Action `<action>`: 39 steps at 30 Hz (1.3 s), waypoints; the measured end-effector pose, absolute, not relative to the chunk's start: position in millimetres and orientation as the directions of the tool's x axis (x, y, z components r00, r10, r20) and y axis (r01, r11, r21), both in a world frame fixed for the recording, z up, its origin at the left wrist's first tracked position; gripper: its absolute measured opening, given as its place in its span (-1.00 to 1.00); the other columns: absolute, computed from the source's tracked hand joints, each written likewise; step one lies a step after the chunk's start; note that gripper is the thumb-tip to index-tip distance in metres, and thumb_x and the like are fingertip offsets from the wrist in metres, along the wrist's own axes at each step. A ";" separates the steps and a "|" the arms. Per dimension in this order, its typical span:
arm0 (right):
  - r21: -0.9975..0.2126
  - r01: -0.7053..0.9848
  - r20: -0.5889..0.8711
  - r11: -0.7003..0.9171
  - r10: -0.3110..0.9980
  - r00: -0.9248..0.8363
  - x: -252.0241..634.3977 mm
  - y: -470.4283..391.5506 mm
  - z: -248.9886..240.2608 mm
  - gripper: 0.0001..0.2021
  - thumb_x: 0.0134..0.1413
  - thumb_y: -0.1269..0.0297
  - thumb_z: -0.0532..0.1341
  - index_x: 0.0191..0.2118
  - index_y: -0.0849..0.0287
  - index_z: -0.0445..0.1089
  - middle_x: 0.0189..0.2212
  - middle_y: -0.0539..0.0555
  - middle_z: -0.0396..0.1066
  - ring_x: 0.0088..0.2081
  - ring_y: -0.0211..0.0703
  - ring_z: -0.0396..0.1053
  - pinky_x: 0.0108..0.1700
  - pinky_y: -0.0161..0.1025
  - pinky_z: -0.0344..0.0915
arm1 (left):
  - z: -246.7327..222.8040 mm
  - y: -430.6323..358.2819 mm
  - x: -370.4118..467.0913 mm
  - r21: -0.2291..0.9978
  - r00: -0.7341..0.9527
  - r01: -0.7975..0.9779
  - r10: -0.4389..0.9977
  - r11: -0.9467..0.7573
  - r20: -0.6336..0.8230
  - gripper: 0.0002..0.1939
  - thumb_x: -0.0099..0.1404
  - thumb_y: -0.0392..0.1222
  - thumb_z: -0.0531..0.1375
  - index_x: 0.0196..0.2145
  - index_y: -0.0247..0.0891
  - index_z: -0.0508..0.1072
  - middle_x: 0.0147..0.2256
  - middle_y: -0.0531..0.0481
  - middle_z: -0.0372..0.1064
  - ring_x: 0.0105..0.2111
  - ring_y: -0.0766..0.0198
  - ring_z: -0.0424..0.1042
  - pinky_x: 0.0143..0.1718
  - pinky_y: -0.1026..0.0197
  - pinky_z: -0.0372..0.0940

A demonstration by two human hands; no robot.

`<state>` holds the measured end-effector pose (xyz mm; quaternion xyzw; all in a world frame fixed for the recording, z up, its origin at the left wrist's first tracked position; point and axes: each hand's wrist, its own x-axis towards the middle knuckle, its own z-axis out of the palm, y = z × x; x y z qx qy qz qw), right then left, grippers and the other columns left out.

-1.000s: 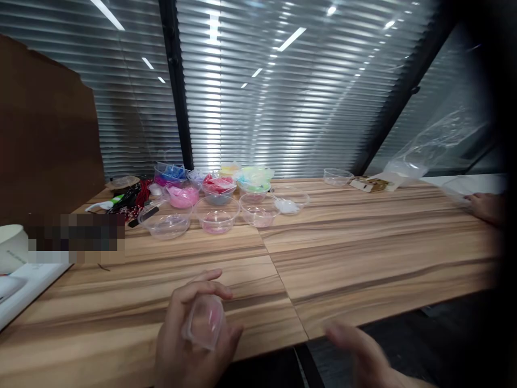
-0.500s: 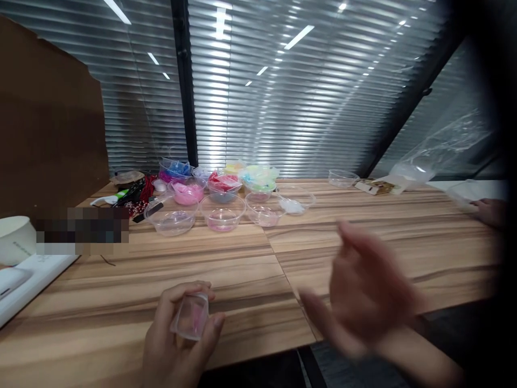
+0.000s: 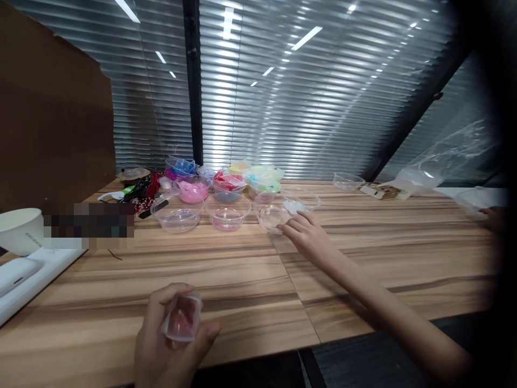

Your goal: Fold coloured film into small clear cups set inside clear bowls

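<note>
In the lower left, my left hand wraps its fingers and thumb around a small clear plastic cup, whose open mouth faces me. Reddish-pink shows through the cup; I cannot tell whether it is contents or skin behind it. My right hand reaches across the table, its fingertips at the near right side of a clear round plastic bowl, which tips slightly towards me. To the left stand two similar bowls, one with a little pink in the bottom and one colourless.
Behind stand bowls of pink, red and blue material. Dark and red cords lie left, near a paper cup and a cardboard panel. Another person's hand is at the far right.
My right hand has swung from the near right forward and left to the clear bowl, which has tipped slightly towards me. My left hand still holds the small cup, turned a little.
</note>
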<state>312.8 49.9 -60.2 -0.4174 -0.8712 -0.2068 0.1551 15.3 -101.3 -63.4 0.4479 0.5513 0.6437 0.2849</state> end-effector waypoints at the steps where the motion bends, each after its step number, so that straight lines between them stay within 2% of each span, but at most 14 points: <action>1: 0.261 0.771 0.446 0.581 0.636 -0.630 311.2 36.9 -59.0 -0.68 0.26 0.56 0.00 0.00 0.21 0.39 -0.14 0.16 0.47 0.02 -0.01 0.33 0.24 0.09 0.08 | -63.3 -101.2 14.6 0.965 -0.448 0.109 0.855 -0.238 0.261 -0.41 -0.09 0.14 0.42 -0.20 -0.22 0.36 -0.38 0.03 0.39 -0.39 0.27 0.39 -0.48 0.34 0.29; 4: 0.425 0.644 0.460 0.636 0.461 -0.759 300.6 -2.9 -56.0 -0.66 0.25 0.61 0.02 0.06 0.25 0.33 -0.13 0.13 0.47 0.02 -0.07 0.35 0.27 0.10 0.06 | -63.5 -100.2 13.7 0.961 -0.466 0.066 0.843 -0.268 0.268 -0.34 -0.13 0.21 0.42 -0.17 -0.22 0.37 -0.33 0.00 0.39 -0.39 0.25 0.38 -0.57 0.35 0.21; 6: 0.487 0.566 0.439 0.665 0.374 -0.817 290.6 -23.3 -55.3 -0.70 0.25 0.60 0.05 0.01 0.25 0.36 -0.17 0.09 0.48 0.00 -0.08 0.36 0.27 0.10 0.09 | -63.3 -99.6 13.9 0.951 -0.458 0.058 0.839 -0.303 0.295 -0.33 -0.12 0.24 0.40 -0.15 -0.22 0.38 -0.32 0.00 0.39 -0.40 0.27 0.36 -0.53 0.33 0.22; 10: 0.532 0.475 0.404 0.701 0.283 -0.870 275.6 -39.3 -56.2 -0.78 0.25 0.56 0.08 -0.09 0.28 0.41 -0.27 0.07 0.47 -0.09 -0.12 0.40 0.26 0.08 0.16 | -61.1 -99.9 13.1 0.938 -0.434 0.126 0.832 -0.323 0.345 -0.33 -0.06 0.29 0.35 -0.12 -0.21 0.42 -0.25 -0.01 0.40 -0.34 0.25 0.36 -0.35 0.28 0.25; 14: 0.502 0.458 0.407 0.733 0.267 -0.873 272.8 -35.4 -58.7 -0.80 0.23 0.57 0.10 -0.13 0.26 0.42 -0.28 0.04 0.47 -0.15 -0.17 0.40 0.30 0.09 0.08 | -59.9 -100.9 12.6 0.946 -0.439 0.146 0.838 -0.290 0.325 -0.38 0.08 0.26 0.29 -0.03 -0.18 0.38 -0.17 -0.04 0.36 -0.19 0.14 0.35 -0.20 0.19 0.27; 17: 0.394 0.470 0.421 0.790 0.300 -0.856 272.3 -32.7 -57.6 -0.79 0.25 0.55 0.08 -0.12 0.23 0.41 -0.31 0.02 0.46 -0.18 -0.20 0.40 0.31 0.07 0.05 | -59.7 -100.0 11.7 0.940 -0.424 0.196 0.840 -0.279 0.338 -0.40 0.15 0.17 0.25 0.06 -0.17 0.30 -0.12 -0.08 0.31 -0.14 0.08 0.33 -0.18 0.13 0.27; 20: 0.181 0.490 0.397 0.853 0.392 -0.830 268.9 -32.3 -49.0 -0.71 0.28 0.57 -0.01 -0.02 0.24 0.37 -0.29 0.05 0.44 -0.15 -0.20 0.39 0.30 0.08 0.02 | -55.9 -96.3 2.5 0.904 -0.391 0.333 0.832 -0.270 0.392 -0.47 0.21 0.06 0.23 0.09 -0.14 0.27 -0.12 -0.06 0.28 -0.15 0.14 0.31 -0.16 0.15 0.25; 22: 0.032 0.459 0.331 0.888 0.424 -0.843 265.4 -32.4 -39.1 -0.64 0.29 0.58 -0.07 0.06 0.24 0.33 -0.25 0.08 0.44 -0.11 -0.19 0.37 0.28 0.06 0.03 | -49.4 -92.3 -10.8 0.865 -0.342 0.410 0.831 -0.288 0.439 -0.49 0.23 0.02 0.22 0.10 -0.13 0.28 -0.16 -0.04 0.28 -0.22 0.18 0.31 -0.23 0.19 0.26; 25: -0.118 0.386 0.214 0.915 0.404 -0.890 259.5 -31.8 -20.4 -0.64 0.34 0.35 0.01 0.19 0.22 0.23 -0.15 0.14 0.44 -0.02 -0.10 0.34 0.22 0.03 0.12 | -33.3 -85.9 -34.0 0.789 -0.197 0.453 0.816 -0.416 0.544 -0.42 0.20 0.02 0.26 0.15 -0.10 0.26 -0.21 -0.01 0.29 -0.37 0.25 0.31 -0.39 0.24 0.27; 28: -0.190 0.367 0.174 0.911 0.399 -0.900 251.7 -26.9 0.8 -0.51 0.33 0.12 0.04 0.27 0.24 0.14 0.05 0.23 0.38 0.06 0.01 0.29 0.15 0.01 0.20 | -11.7 -80.4 -45.1 0.688 -0.052 0.509 0.780 -0.516 0.623 -0.43 0.24 -0.03 0.23 0.19 -0.03 0.22 -0.14 -0.03 0.27 -0.26 0.19 0.35 -0.35 0.23 0.32; 31: -0.252 0.419 0.180 0.872 0.468 -0.865 238.4 -12.8 18.1 -0.59 0.37 0.30 -0.02 0.26 0.22 0.16 0.14 0.22 0.30 0.10 -0.06 0.29 0.10 -0.10 0.23 | 8.5 -71.3 -36.5 0.554 0.138 0.570 0.735 -0.607 0.664 -0.47 0.25 -0.05 0.23 0.17 -0.03 0.25 -0.10 -0.02 0.32 -0.15 0.17 0.36 -0.24 0.23 0.35; 34: -0.340 0.340 0.011 0.877 0.365 -0.931 219.8 9.2 21.3 -0.67 0.28 0.43 0.08 0.12 0.21 0.33 -0.01 0.18 0.41 -0.03 -0.11 0.37 -0.04 -0.22 0.30 | 17.9 -54.0 -16.9 0.643 0.203 0.399 0.747 -0.653 0.633 -0.57 0.28 -0.10 0.23 0.09 -0.08 0.28 -0.09 0.00 0.37 -0.05 0.20 0.39 -0.06 0.21 0.34; 36: -0.404 0.265 -0.108 0.876 0.242 -0.964 207.0 22.7 14.8 -0.74 0.21 0.40 0.15 0.00 0.21 0.40 -0.09 0.16 0.42 -0.13 -0.13 0.38 -0.14 -0.27 0.31 | 15.7 -39.5 -4.2 0.708 0.217 0.218 0.741 -0.672 0.636 -0.63 0.28 -0.14 0.23 0.02 -0.13 0.28 -0.06 -0.01 0.38 0.03 0.22 0.37 0.04 0.22 0.30; 39: -0.425 0.238 -0.209 0.874 0.161 -0.965 191.5 33.1 -0.1 -0.76 0.15 0.32 0.22 -0.06 0.24 0.39 -0.16 0.14 0.42 -0.21 -0.14 0.37 -0.22 -0.28 0.29 | 2.3 -19.7 10.2 0.770 0.213 0.015 0.754 -0.638 0.621 -0.66 0.28 -0.17 0.23 -0.02 -0.17 0.26 -0.03 -0.05 0.38 0.04 0.24 0.37 0.04 0.21 0.30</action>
